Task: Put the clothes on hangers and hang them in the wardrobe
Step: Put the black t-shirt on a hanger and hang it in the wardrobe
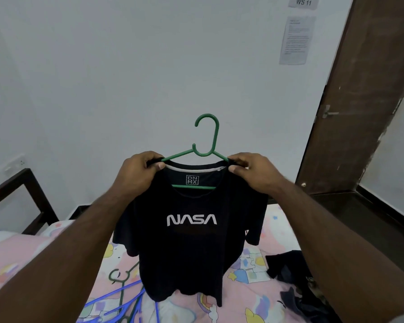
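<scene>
A black NASA t-shirt (191, 248) hangs in front of me on a green plastic hanger (207, 136), whose hook sticks up above the collar. My left hand (138, 173) pinches the shirt's left shoulder at the collar over the hanger arm. My right hand (250, 171) pinches the right shoulder the same way. The shirt's hem hangs down to just above the bed. The hanger's lower bar shows through the neck opening.
Below lies a bed with a pink cartoon-print sheet (254, 299). Spare blue and green hangers (121, 297) lie on it at the lower left. A pile of dark clothes (296, 280) sits at the right. A brown door (369, 94) stands to the right, a white wall ahead.
</scene>
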`<action>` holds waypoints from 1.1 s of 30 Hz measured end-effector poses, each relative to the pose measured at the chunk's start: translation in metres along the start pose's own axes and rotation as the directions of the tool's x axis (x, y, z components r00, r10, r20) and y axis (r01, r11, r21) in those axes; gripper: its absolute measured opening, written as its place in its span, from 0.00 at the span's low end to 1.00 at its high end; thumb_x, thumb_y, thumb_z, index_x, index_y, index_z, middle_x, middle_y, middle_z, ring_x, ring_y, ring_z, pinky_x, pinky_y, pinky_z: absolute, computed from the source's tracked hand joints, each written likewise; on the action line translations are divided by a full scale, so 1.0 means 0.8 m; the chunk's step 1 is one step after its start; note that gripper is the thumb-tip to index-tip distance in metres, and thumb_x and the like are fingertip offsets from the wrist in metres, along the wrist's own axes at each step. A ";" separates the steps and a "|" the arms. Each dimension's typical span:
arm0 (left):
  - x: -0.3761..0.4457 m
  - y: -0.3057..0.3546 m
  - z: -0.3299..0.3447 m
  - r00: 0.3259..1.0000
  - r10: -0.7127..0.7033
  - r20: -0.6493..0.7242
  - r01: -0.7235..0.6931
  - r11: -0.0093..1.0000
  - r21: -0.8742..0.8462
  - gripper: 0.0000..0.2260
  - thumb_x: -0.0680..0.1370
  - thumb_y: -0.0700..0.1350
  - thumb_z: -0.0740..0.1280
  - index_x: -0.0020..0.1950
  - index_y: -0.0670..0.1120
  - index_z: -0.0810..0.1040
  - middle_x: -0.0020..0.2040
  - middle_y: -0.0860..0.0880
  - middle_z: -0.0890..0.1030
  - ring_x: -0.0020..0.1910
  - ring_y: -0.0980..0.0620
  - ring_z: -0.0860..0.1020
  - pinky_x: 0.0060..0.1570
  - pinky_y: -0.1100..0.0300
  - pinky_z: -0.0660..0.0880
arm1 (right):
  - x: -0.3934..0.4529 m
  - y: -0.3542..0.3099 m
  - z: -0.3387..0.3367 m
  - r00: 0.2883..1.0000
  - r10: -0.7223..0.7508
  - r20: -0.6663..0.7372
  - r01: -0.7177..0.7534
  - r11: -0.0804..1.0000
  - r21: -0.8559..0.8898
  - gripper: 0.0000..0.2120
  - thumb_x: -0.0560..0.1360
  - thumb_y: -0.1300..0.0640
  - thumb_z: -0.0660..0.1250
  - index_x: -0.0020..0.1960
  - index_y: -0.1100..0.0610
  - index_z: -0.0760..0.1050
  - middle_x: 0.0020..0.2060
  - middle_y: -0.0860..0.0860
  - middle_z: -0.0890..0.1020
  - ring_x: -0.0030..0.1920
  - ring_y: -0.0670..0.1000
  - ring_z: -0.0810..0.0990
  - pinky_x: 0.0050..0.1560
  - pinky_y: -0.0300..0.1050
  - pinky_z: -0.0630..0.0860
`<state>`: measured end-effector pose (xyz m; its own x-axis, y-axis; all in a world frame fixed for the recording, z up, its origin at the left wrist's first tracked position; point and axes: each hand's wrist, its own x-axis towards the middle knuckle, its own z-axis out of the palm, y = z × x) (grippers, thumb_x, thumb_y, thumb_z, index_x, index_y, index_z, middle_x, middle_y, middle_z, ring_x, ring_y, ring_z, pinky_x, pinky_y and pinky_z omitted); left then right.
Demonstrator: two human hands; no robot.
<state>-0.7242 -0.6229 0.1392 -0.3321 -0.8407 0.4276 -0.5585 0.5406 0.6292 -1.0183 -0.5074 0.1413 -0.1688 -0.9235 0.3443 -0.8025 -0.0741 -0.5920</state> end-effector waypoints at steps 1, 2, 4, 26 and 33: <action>-0.002 0.001 -0.002 1.000 0.011 0.020 -0.011 1.000 0.012 0.06 0.80 0.45 0.69 0.55 0.53 0.84 0.45 0.54 0.84 0.47 0.54 0.80 0.44 0.65 0.72 | 0.003 -0.005 0.008 1.000 0.006 -0.009 -0.006 1.000 0.008 0.09 0.79 0.54 0.68 0.58 0.50 0.82 0.49 0.45 0.84 0.49 0.46 0.79 0.52 0.41 0.72; -0.003 0.002 -0.005 0.999 0.014 0.040 -0.014 1.000 0.020 0.07 0.80 0.46 0.68 0.56 0.52 0.84 0.47 0.55 0.84 0.49 0.54 0.80 0.45 0.65 0.72 | 0.005 -0.008 0.013 0.999 0.026 -0.026 -0.025 0.999 0.031 0.07 0.79 0.55 0.68 0.56 0.51 0.82 0.45 0.46 0.83 0.47 0.47 0.79 0.48 0.42 0.72; -0.003 0.001 -0.017 0.999 0.001 0.053 -0.003 1.000 0.028 0.08 0.81 0.47 0.67 0.58 0.52 0.85 0.51 0.55 0.85 0.53 0.54 0.80 0.50 0.63 0.70 | 0.007 -0.008 0.020 0.998 0.046 -0.041 -0.044 0.997 0.058 0.06 0.79 0.56 0.68 0.53 0.51 0.82 0.43 0.47 0.83 0.46 0.48 0.79 0.46 0.42 0.74; -0.008 0.002 -0.029 0.942 -0.029 0.336 0.017 0.999 0.040 0.06 0.81 0.45 0.67 0.55 0.56 0.81 0.51 0.57 0.84 0.52 0.58 0.82 0.56 0.59 0.75 | 0.009 -0.023 0.023 0.999 0.035 -0.027 -0.031 0.992 0.119 0.05 0.77 0.56 0.71 0.51 0.49 0.83 0.41 0.43 0.82 0.44 0.42 0.79 0.45 0.37 0.71; -0.013 -0.011 -0.056 0.994 -0.046 0.094 0.044 0.999 0.020 0.07 0.81 0.44 0.67 0.47 0.53 0.81 0.41 0.53 0.84 0.43 0.53 0.81 0.45 0.58 0.74 | 0.006 -0.004 -0.001 1.000 -0.008 0.014 0.006 0.986 0.169 0.09 0.79 0.53 0.70 0.59 0.48 0.82 0.50 0.43 0.85 0.52 0.43 0.82 0.58 0.40 0.75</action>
<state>-0.6814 -0.6176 0.1583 -0.3761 -0.8638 0.3353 -0.5877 0.5021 0.6344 -1.0167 -0.5116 0.1456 -0.1538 -0.9282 0.3388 -0.6950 -0.1421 -0.7048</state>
